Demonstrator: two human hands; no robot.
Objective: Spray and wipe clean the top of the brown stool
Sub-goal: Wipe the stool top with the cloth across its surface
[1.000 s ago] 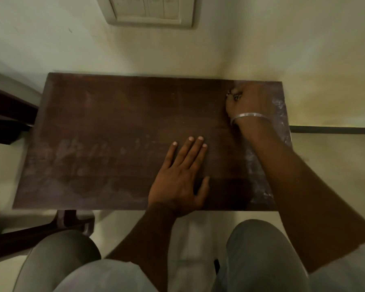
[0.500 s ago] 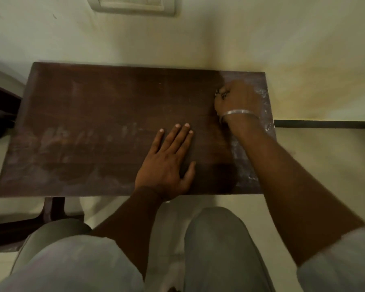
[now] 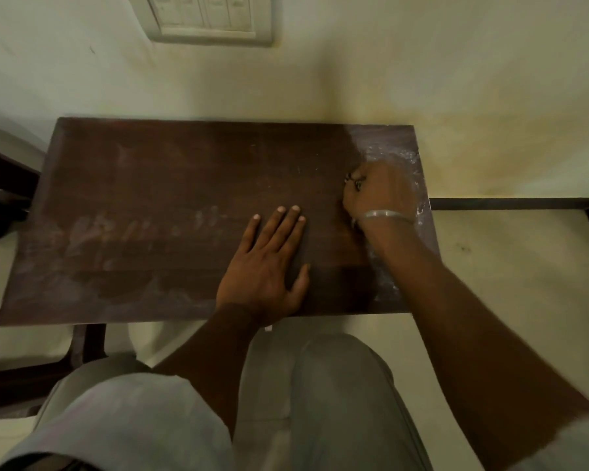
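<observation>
Hands both resting on stool (image 3: 184, 171), standing against wall: left hand (image 3: 269, 263) lying flat, bracing; right hand (image 3: 378, 192) fisted, rubbing amid residue (image 3: 403, 158), cloth inside not showing. Wiping seemingly underway; next calling for strokes leftward over smudges (image 3: 133, 229).

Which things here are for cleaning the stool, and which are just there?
For the job: brown stool; left hand, flat on it; right hand, curled, at its whitish end.
Just there: wall switch plate; dark furniture beside the stool; wrist bangle.
</observation>
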